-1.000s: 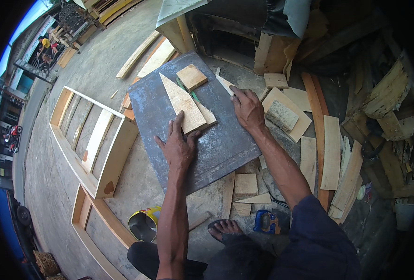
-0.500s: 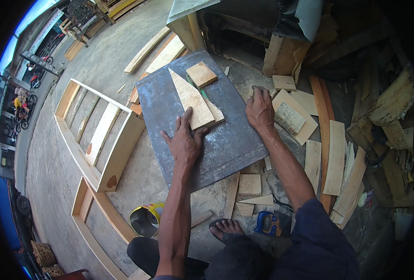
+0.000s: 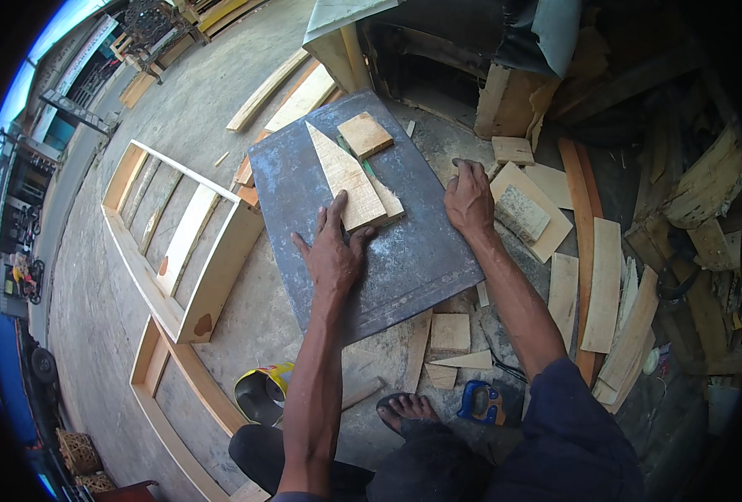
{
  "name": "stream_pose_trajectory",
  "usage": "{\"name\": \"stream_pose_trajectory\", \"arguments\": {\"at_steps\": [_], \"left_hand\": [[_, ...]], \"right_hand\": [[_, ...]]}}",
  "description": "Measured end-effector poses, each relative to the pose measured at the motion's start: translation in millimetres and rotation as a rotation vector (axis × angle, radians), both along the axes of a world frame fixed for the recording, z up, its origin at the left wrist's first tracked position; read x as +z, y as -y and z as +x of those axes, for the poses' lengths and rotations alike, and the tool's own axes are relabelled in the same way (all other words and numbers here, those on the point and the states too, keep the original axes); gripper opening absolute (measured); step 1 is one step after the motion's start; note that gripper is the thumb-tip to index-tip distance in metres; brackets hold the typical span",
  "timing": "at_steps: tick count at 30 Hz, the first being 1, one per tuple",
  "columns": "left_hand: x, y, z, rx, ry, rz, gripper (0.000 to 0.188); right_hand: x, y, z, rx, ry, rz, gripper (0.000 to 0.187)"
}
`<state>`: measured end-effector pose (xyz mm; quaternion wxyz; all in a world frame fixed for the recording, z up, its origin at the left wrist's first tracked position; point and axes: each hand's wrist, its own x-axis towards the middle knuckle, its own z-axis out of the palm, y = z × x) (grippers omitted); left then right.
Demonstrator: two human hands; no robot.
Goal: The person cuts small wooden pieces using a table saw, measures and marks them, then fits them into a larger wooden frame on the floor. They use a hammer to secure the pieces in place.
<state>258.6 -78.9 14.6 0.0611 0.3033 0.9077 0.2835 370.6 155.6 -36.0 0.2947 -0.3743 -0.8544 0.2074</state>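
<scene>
Left grip (image 3: 332,251), fingers spread, touched a wooden wedge (image 3: 346,180) on the table (image 3: 417,255), eleven o'clock; right grip (image 3: 469,197), three o'clock, closure I could not tell from afar; square wood block (image 3: 365,133) lay beyond, twelve o'clock.

Wedge (image 3: 346,186) partly behind left hand (image 3: 334,251)

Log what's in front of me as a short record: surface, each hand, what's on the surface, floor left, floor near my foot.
Surface: dark scuffed board
Left hand: fingers on a tapered wooden wedge
Right hand: beside the board's right edge, no held piece visible
On surface: the wedge; squarish wood block beyond it
Floor left: slatted wooden frame
Near foot: blue-and-orange tool handle
</scene>
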Motion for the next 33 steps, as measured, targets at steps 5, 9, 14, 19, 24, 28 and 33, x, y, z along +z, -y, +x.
{"name": "stream_pose_trajectory", "arguments": {"at_steps": [5,9,14,19,24,28,33], "left_hand": [[-3.6,-0.3,-2.5,-0.002,-0.009,-0.009,0.077],[-6.5,-0.2,-5.4,-0.014,-0.037,-0.016,0.077],[-7.4,-0.6,-7.1,-0.020,-0.022,0.000,0.076],[-5.1,-1.5,-7.9,-0.004,0.022,-0.005,0.076],[-2.9,-2.5,-8.3,-0.001,0.029,-0.013,0.076],[-3.3,-4.0,-8.7,0.008,0.024,-0.023,0.076],[-5.4,-3.7,-9.9,0.005,-0.014,-0.020,0.077]], "right_hand": [[-3.9,-2.9,0.3,0.032,-0.012,0.036,0.040],[-3.6,-1.6,0.6,0.019,-0.007,0.048,0.042],[-1.2,1.1,2.6,0.006,-0.002,-0.009,0.039],[-1.7,-0.5,1.9,0.008,0.031,-0.001,0.044],[-3.9,-2.6,2.3,0.019,0.053,-0.023,0.049],[-4.3,-3.0,2.4,0.017,0.056,-0.041,0.052],[-4.0,-3.8,2.3,0.020,0.057,-0.058,0.051]]}}
